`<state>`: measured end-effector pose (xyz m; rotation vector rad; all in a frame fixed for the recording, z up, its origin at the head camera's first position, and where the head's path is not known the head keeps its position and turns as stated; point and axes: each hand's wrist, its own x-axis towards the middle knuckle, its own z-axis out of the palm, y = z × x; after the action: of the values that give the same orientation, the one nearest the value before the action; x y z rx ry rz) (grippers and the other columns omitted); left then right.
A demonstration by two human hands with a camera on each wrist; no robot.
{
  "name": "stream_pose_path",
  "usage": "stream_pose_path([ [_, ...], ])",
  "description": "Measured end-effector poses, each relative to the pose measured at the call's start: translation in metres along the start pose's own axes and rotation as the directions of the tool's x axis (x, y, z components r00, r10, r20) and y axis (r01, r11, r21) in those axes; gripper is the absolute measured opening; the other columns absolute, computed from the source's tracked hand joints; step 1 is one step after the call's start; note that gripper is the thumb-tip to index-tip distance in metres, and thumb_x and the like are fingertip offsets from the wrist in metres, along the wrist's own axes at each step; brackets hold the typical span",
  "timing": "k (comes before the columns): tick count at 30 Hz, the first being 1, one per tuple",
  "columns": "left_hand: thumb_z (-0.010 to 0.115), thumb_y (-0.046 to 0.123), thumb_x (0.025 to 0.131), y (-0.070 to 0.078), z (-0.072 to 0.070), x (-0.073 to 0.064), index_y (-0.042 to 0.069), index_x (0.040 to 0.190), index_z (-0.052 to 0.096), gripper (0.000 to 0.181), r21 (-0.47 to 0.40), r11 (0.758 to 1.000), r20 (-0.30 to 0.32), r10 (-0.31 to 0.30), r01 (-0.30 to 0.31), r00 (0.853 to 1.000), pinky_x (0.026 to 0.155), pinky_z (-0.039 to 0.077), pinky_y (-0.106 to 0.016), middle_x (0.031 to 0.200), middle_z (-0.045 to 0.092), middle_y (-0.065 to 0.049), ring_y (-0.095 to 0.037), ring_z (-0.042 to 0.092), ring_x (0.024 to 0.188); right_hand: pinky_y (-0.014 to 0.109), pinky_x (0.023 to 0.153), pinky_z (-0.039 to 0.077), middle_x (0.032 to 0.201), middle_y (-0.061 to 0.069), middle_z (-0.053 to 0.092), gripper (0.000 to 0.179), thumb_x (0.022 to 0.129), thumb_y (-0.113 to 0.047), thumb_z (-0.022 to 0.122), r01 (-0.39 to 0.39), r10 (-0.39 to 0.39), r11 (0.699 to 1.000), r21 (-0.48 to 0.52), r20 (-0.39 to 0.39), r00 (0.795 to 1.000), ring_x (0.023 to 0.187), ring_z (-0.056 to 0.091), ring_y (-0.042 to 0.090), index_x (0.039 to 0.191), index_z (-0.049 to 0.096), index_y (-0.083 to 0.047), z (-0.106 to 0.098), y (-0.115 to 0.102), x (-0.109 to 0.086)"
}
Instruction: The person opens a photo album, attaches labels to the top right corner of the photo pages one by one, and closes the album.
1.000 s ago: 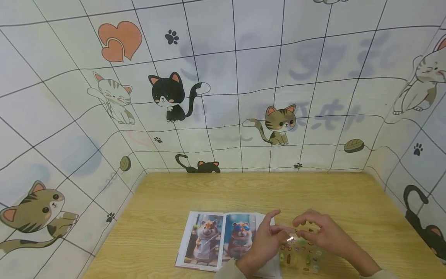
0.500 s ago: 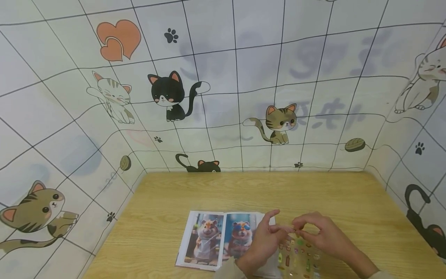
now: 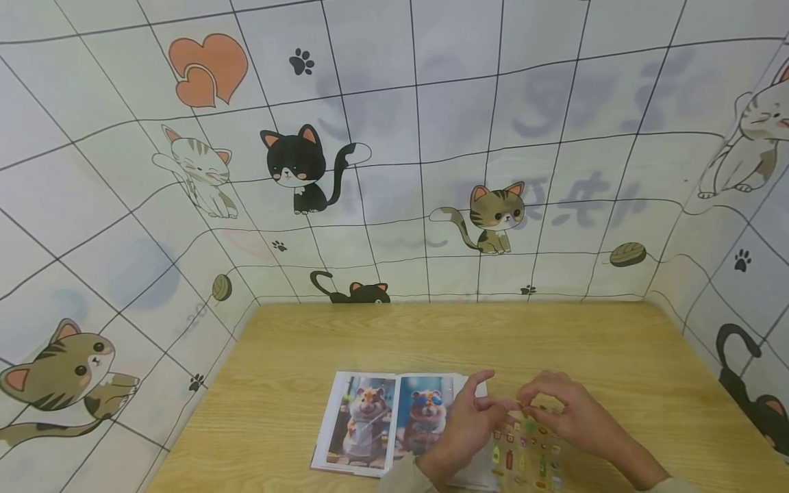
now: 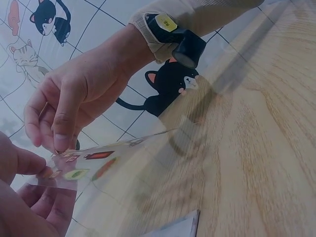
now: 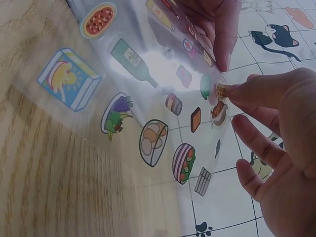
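A clear sheet of small food stickers (image 3: 524, 452) hangs tilted between both hands over the table, to the right of an open album. My left hand (image 3: 465, 428) pinches the sheet's far edge between thumb and fingers, forefinger raised. The right hand (image 3: 573, 414) meets it at that edge. In the right wrist view, the right thumb and forefinger pinch a small brown sticker (image 5: 221, 90) at the sheet's border. Bottle, grape and bowl stickers show across the sheet there. The left wrist view shows both hands' fingertips close together at the sheet's corner.
The open album (image 3: 327, 438) lies left of the sheet, with hamster pictures on its pages; the left forearm covers part of its right side. The wooden table (image 3: 277, 383) is bordered by cat-printed wall sheeting (image 3: 394, 205) at the back and sides.
The right fingertips have drawn together at the sheet's edge. The sheet has shifted slightly and its stickers show more clearly. My left hand and the album have stayed almost in place.
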<state>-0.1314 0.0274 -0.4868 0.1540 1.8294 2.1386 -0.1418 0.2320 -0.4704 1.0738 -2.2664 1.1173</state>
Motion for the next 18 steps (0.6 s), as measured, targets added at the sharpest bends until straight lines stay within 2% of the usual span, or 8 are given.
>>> stream_pose_path([
  [6,0.062,0.004,0.091,-0.0016,-0.0005,0.0004,0.013,0.146,0.038,0.061,-0.001,1.0,-0.002,0.009,-0.009,1.0,0.064,0.051,-0.02,0.1,0.076,-0.008,-0.014,0.07,0.074,0.02,0.078,0.043,0.088,-0.011,0.066,0.046,0.066,0.008,0.085,0.009,-0.009,1.0,0.008,-0.007,1.0,0.084,0.058,0.007,0.095,0.068,-0.023,0.0015,0.0023,-0.0014],
  [9,0.061,0.003,0.09,-0.0023,-0.0005,0.0009,0.014,0.146,0.038,0.062,0.017,1.0,-0.005,0.008,-0.008,1.0,0.054,0.046,-0.017,0.099,0.076,-0.006,-0.011,0.065,0.067,0.02,0.078,0.042,0.088,-0.011,0.066,0.045,0.066,0.008,0.085,0.004,-0.004,1.0,0.011,-0.005,1.0,0.083,0.058,0.006,0.094,0.068,-0.023,0.0019,0.0031,-0.0018],
  [13,0.06,0.002,0.089,-0.0033,0.0003,0.0014,0.013,0.147,0.038,0.063,0.041,0.999,-0.021,0.013,-0.012,1.0,0.051,0.041,-0.017,0.098,0.076,-0.005,-0.013,0.066,0.067,0.018,0.078,0.042,0.087,-0.011,0.066,0.045,0.065,0.01,0.084,0.009,-0.008,1.0,0.019,-0.015,1.0,0.083,0.058,0.006,0.092,0.068,-0.022,0.0028,0.0041,-0.0023],
  [16,0.06,0.001,0.089,-0.0041,0.0017,0.0018,0.012,0.146,0.038,0.062,0.04,0.999,-0.042,0.021,-0.019,0.999,0.059,0.049,-0.021,0.097,0.076,-0.006,-0.017,0.071,0.076,0.018,0.077,0.044,0.088,-0.011,0.066,0.044,0.066,0.01,0.083,-0.003,0.003,1.0,0.021,-0.02,1.0,0.083,0.059,0.006,0.092,0.067,-0.022,0.0027,0.0044,-0.003],
  [18,0.06,0.001,0.089,-0.004,0.0027,0.0021,0.012,0.146,0.039,0.062,0.05,0.999,-0.059,0.018,-0.015,0.998,0.061,0.05,-0.022,0.095,0.076,-0.005,-0.018,0.071,0.075,0.02,0.076,0.047,0.088,-0.01,0.066,0.044,0.066,0.01,0.083,-0.014,0.014,1.0,0.024,-0.019,1.0,0.083,0.06,0.006,0.092,0.067,-0.022,0.0023,0.0047,-0.0035],
])
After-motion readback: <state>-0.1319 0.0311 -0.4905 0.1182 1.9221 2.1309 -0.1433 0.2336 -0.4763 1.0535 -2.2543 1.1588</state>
